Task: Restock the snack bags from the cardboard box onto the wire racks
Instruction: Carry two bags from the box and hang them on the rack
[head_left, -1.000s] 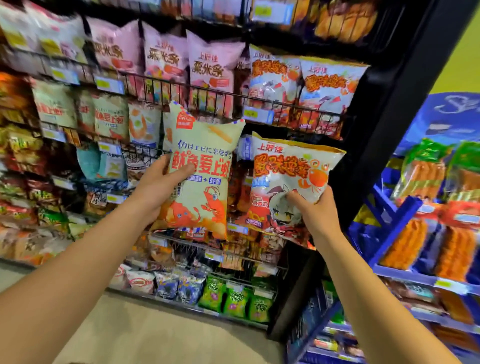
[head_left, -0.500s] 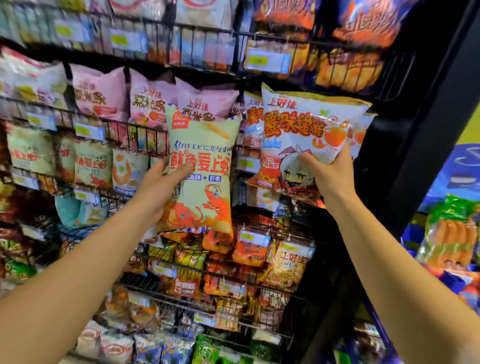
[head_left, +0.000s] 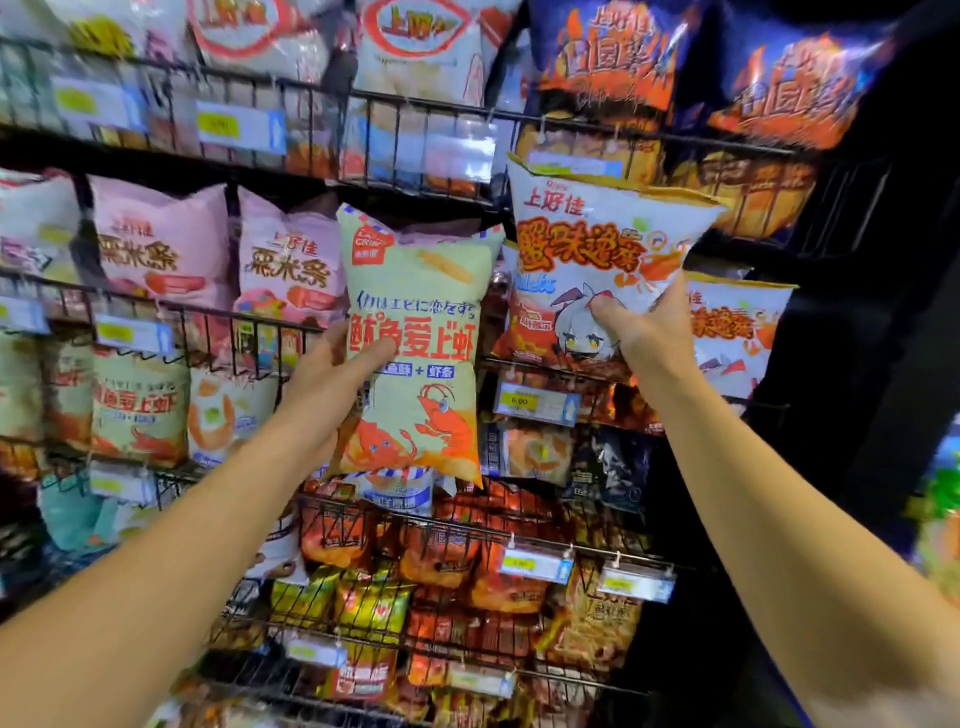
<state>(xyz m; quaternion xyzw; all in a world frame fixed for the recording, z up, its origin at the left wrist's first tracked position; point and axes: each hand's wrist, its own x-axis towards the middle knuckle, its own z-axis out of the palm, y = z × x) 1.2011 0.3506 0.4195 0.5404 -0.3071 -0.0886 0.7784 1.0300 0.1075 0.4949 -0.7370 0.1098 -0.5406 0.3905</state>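
My left hand (head_left: 332, 387) grips a pale green snack bag with a red shrimp drawing (head_left: 418, 343) by its left edge, upright in front of the wire racks (head_left: 249, 325). My right hand (head_left: 647, 332) holds a white bag with orange lettering and a cartoon figure (head_left: 592, 249) by its lower right corner, raised before the right end of the second rack. A matching white bag (head_left: 727, 327) stands in that rack just behind it. The cardboard box is out of view.
Pink bags (head_left: 161, 244) fill the rack to the left. Dark blue bags (head_left: 602, 52) sit on the top rack. Lower racks hold orange and green packs (head_left: 447, 561). Price tags (head_left: 535, 402) hang on the rack fronts. A black shelf post (head_left: 883, 312) borders the right.
Both hands have lifted their bags higher and closer to the racks; the white bag now sits in front of the second rack's right end. The view has tilted upward.
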